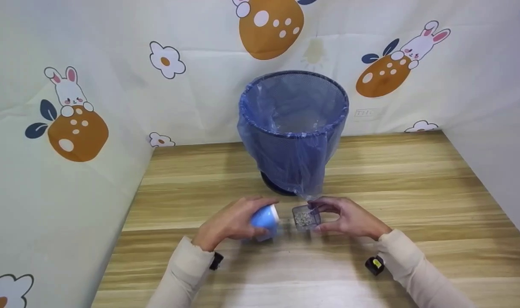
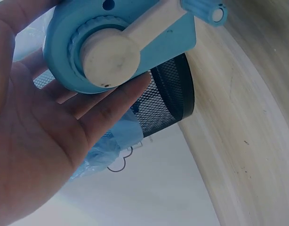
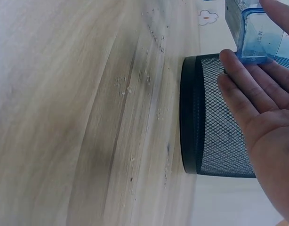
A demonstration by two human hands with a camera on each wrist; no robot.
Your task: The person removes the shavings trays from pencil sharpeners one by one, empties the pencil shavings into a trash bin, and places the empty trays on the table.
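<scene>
My left hand (image 1: 236, 220) grips a blue crank pencil sharpener (image 1: 263, 219), fingers over its top and thumb along the near side. Its white crank arm (image 2: 111, 56) and blue knob (image 2: 208, 12) show in the left wrist view. A short gap to the right, my right hand (image 1: 349, 217) holds a small clear shavings drawer (image 1: 303, 218) between thumb and fingers. Grey-white shavings lie inside the drawer, which faces the sharpener. Seen from the right wrist, the drawer's bluish clear end (image 3: 261, 37) rests against the fingers.
A dark mesh waste bin (image 1: 287, 167) lined with a blue plastic bag (image 1: 253, 128) stands just beyond both hands, near the back wall. Small crumbs of shavings (image 3: 129, 89) dot the wooden table (image 1: 191, 171). Patterned cloth walls (image 1: 200, 98) close off the back and sides.
</scene>
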